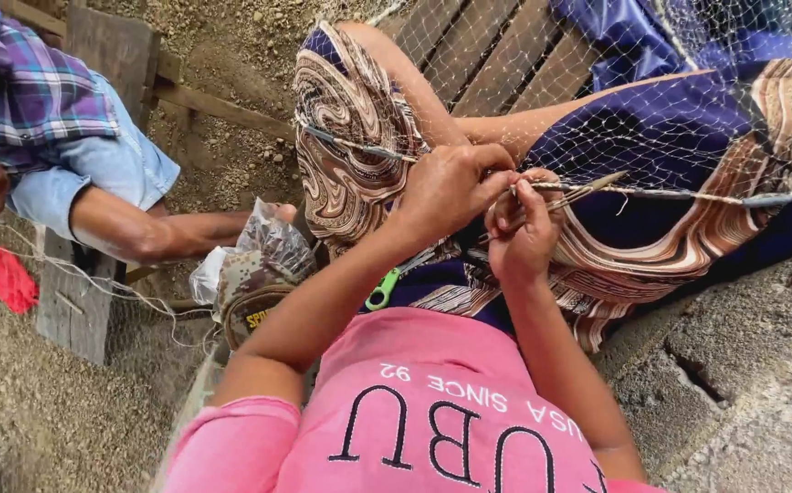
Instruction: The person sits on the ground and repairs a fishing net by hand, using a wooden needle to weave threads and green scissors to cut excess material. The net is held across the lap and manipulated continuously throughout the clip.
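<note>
While the fishing net point(679, 137) is lying stretched over the lap, the left hand point(451, 187) is pinching its edge cord point(670, 194), and the right hand point(524, 228) is gripping a slim netting needle point(587, 187) (long axis pointing right along the cord), fingers closed.

A fine pale mesh fishing net point(688, 137) lies over a wrap skirt point(359, 137) patterned in brown, cream and black swirls on deep blue-purple ground. The short-sleeved cotton top point(414, 411) is bright pink with black and white lettering. A small plastic-handled tool point(383, 289) is lime green. Another person wears a purple, blue and white checked shirt point(40, 82) and light blue denim shorts point(113, 164). A red rag point(8, 278) lies on grey-brown gravel ground point(40, 411).
</note>
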